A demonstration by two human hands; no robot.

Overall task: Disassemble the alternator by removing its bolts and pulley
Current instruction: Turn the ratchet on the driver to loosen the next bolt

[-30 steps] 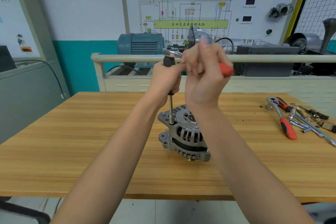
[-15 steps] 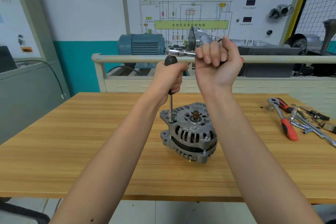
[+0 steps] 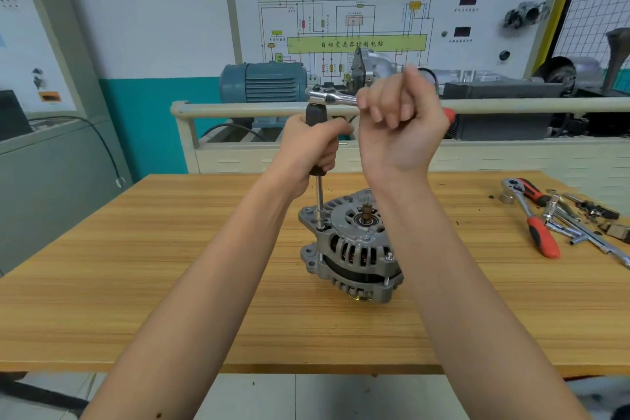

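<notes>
A grey cast-metal alternator (image 3: 354,245) with slotted vents stands near the middle of the light wooden surface (image 3: 136,283), its shaft end pointing up and a brass-coloured ring showing under its near edge. A thin steel extension bar with a black grip (image 3: 319,201) stands upright on a bolt at the alternator's far-left lug. The left hand (image 3: 308,150) is wrapped around the black grip, fingers clamped on it. Atop that grip sits the chrome head of a ratchet wrench with a red handle (image 3: 332,98), lying level and pointing right. The right hand (image 3: 402,126) is curled around the ratchet's handle, with only the red tip showing past the fist; the fingers are slightly blurred. A long bolt stands partly raised at the alternator's near-right corner. Far right on the surface lie a second red-handled ratchet (image 3: 531,215) and a cluster of loose chrome tools (image 3: 579,228), well apart from the alternator
</notes>
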